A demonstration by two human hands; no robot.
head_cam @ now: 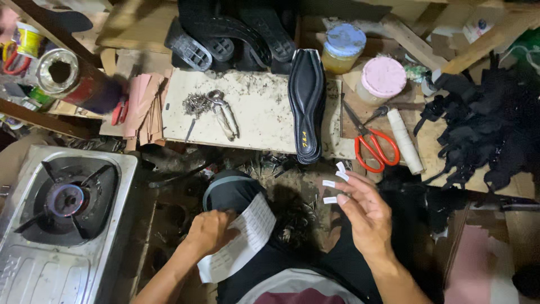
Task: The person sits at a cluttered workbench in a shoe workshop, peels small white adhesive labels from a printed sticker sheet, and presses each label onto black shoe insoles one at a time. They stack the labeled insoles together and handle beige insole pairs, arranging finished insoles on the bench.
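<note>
My left hand grips a white sheet of small printed stickers over my lap. My right hand is raised with fingers spread, and several small white stickers cling to its fingertips. Just beyond the right hand, a black shoe insole lies lengthwise on a pale board. A pair of pliers and a pile of small nails rest on the same board.
Red-handled scissors and a white roll lie right of the board. A lit gas stove sits at left. Black soles, two lidded jars, and a heap of black straps surround the work area.
</note>
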